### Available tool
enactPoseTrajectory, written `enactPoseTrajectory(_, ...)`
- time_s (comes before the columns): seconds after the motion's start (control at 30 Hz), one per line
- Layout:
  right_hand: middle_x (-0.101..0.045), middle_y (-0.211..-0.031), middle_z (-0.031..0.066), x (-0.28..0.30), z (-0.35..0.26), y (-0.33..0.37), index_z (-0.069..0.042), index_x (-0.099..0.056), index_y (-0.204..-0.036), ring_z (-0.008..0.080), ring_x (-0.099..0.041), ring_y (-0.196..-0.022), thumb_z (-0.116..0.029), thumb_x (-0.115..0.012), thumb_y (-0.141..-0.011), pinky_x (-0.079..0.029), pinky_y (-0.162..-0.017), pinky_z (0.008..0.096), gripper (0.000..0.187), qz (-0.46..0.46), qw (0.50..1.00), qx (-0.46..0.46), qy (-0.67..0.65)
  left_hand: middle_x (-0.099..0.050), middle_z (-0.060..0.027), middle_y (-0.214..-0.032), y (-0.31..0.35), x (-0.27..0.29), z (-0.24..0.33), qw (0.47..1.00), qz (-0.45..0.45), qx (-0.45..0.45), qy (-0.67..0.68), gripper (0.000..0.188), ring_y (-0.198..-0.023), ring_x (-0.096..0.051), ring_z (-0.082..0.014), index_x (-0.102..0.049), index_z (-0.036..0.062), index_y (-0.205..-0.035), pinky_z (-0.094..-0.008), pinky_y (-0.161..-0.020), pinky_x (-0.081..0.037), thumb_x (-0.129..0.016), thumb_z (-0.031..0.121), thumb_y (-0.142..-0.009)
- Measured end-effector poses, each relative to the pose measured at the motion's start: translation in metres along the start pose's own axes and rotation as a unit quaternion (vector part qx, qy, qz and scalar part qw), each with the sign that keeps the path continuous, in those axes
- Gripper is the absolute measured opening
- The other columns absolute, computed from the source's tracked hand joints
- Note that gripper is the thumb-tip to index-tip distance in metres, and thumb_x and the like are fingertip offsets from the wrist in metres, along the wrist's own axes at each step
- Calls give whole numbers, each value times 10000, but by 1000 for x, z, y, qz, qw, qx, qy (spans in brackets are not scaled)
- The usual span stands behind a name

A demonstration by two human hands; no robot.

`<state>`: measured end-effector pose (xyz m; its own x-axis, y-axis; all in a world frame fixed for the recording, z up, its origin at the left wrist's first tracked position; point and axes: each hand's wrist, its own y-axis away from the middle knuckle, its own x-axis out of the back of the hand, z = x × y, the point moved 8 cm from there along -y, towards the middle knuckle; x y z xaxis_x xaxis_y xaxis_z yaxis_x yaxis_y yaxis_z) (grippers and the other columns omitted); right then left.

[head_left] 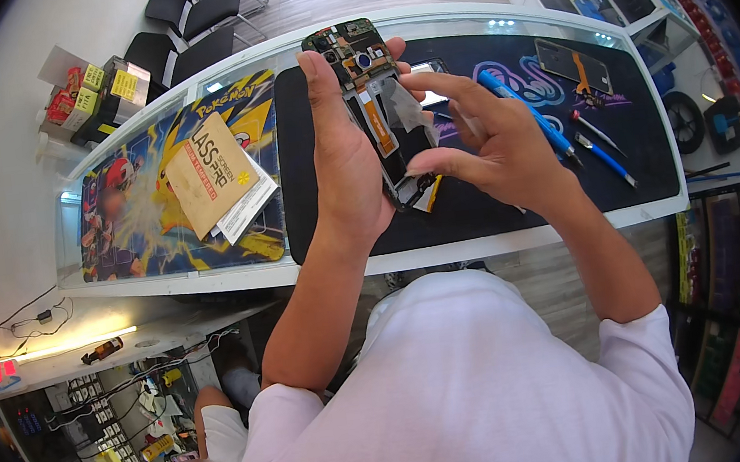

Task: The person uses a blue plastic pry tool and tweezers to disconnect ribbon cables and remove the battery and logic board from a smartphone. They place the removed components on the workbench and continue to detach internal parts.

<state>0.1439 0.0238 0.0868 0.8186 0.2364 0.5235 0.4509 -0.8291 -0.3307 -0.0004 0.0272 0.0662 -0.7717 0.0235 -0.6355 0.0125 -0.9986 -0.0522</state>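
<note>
An opened smartphone (385, 130) is tilted above the dark mat, its circuit board and an orange ribbon cable exposed. My left hand (346, 157) is closed around it from below, with the thumb along one long edge and fingertips at the other. At the phone's right side is my right hand (490, 133), its index finger and thumb spread apart. That thumb reaches the phone's lower frame. A crumpled translucent film (413, 118) juts out from the phone beside my right fingers; whether they touch it is hard to tell.
On the black mat (510, 189) lie a thick blue pen-like tool (531, 115), a blue screwdriver (606, 161) and a phone panel (571, 70) with an orange ribbon cable. A cardboard envelope (209, 176) rests on the colorful mat (149, 232). Another person (222, 436) is at lower left.
</note>
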Motion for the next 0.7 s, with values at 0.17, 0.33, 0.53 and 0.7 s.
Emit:
enactPoseTrajectory(0.17, -604, -832, 26, -1, -8, -6, -77, -789, -1161, 113, -564, -770, -142, -807, -980, -484, -735, 275, 193, 124, 982, 81, -116, -703, -63, -1053, -5, 8, -3, 999, 10, -24, -20, 850, -936, -726, -148, -643, -9, -1356, -308, -810, -649, -405, 755, -1069)
enactPoseTrajectory(0.33, -615, -1048, 36, -4, -6, -2, -32, -748, -1190, 122, -602, -926, -132, -780, -1007, -500, -780, 282, 211, 129, 955, -2, -266, -693, -79, -1068, -14, 35, 21, 998, 32, -49, 18, 890, -935, -709, -161, -609, -18, -1399, -333, -791, -652, -394, 776, -1059)
enactPoseTrajectory(0.53, -627, -994, 62, -16, -13, -20, -69, -791, -1177, 186, -618, -894, -170, -869, -907, -514, -786, 318, 299, 134, 986, 21, -98, -713, -89, -1123, -9, 32, 13, 999, 16, -41, 11, 895, -1011, -712, -176, -609, -31, -1417, -317, -893, -612, -364, 761, -1078)
enactPoseTrajectory(0.7, -639, -1055, 107, -20, -19, -23, -61, -790, -1061, 249, -650, -995, -42, -815, -906, -517, -883, 338, 159, 165, 980, 57, -96, -709, -60, -1149, 6, 13, 14, 999, 2, -30, 39, 823, -1051, -693, -152, -633, 17, -1405, -307, -963, -563, -355, 728, -1099)
